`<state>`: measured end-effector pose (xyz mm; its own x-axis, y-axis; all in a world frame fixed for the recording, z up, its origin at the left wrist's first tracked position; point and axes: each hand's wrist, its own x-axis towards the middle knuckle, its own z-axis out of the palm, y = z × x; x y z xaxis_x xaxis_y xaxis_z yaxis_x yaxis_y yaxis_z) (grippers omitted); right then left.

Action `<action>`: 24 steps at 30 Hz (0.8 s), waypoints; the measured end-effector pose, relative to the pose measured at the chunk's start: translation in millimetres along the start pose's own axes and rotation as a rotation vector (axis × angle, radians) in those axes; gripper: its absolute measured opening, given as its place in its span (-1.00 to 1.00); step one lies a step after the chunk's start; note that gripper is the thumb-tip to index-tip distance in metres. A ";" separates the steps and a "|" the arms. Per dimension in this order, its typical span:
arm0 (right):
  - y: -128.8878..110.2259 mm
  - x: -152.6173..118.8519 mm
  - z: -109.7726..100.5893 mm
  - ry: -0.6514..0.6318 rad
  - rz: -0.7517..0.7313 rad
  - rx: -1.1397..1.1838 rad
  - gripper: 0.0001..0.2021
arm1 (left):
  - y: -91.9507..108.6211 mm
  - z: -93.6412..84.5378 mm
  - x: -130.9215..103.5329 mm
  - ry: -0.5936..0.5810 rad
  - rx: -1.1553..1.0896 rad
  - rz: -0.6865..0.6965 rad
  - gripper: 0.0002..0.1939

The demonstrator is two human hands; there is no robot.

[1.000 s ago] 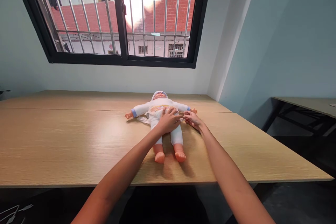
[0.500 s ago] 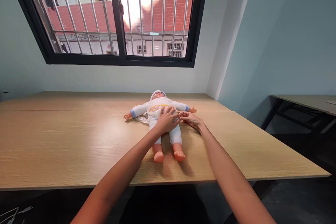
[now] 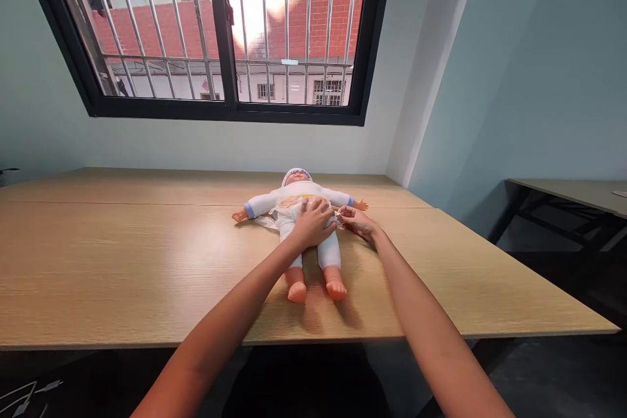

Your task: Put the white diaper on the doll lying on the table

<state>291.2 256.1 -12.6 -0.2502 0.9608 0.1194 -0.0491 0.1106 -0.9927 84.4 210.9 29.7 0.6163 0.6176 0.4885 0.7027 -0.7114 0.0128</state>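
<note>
A baby doll (image 3: pixel 329 255) in white clothes with blue cuffs and a white cap lies on its back on the wooden table (image 3: pixel 147 261), feet toward me. My left hand (image 3: pixel 315 222) rests spread over the front of a white diaper (image 3: pixel 290 210) at the doll's hips. Beside the doll's hip on the right, my right hand (image 3: pixel 357 221) pinches a white edge of the diaper. Another white flap of it lies out on the table on the left side. My left hand hides the middle of the diaper.
Behind the table is a wall with a barred, black-framed window (image 3: pixel 225 111). A second, darker table (image 3: pixel 568 191) stands at the right. White cables (image 3: pixel 29 395) lie low at the left, below the table's front edge.
My right hand has shifted very slightly, and more of the white diaper edge shows at its fingertips. My left hand stays on the doll. The view has moved a little.
</note>
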 end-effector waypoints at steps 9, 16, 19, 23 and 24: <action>3.4 2.6 -4.2 0.035 0.023 0.039 -0.55 | 3.3 -5.1 -0.3 -0.020 0.005 -0.017 -0.77; -3.7 -3.1 -6.9 -0.071 0.045 0.041 -0.65 | 2.2 -2.0 0.7 0.005 -0.007 -0.015 -0.76; -3.8 -2.2 -4.6 -0.086 0.049 -0.012 -0.69 | 0.8 0.9 1.3 0.004 0.004 -0.011 -0.76; -2.6 -0.2 -1.9 -0.087 0.048 -0.045 -0.67 | -0.2 3.5 1.6 0.016 0.003 -0.013 -0.78; -2.4 0.0 -1.5 -0.083 0.047 -0.047 -0.67 | -0.4 3.9 1.5 0.022 0.002 -0.013 -0.79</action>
<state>292.8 256.2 -10.2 -0.3305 0.9410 0.0723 0.0099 0.0801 -0.9967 86.5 213.5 27.1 0.5990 0.6196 0.5073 0.7115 -0.7024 0.0177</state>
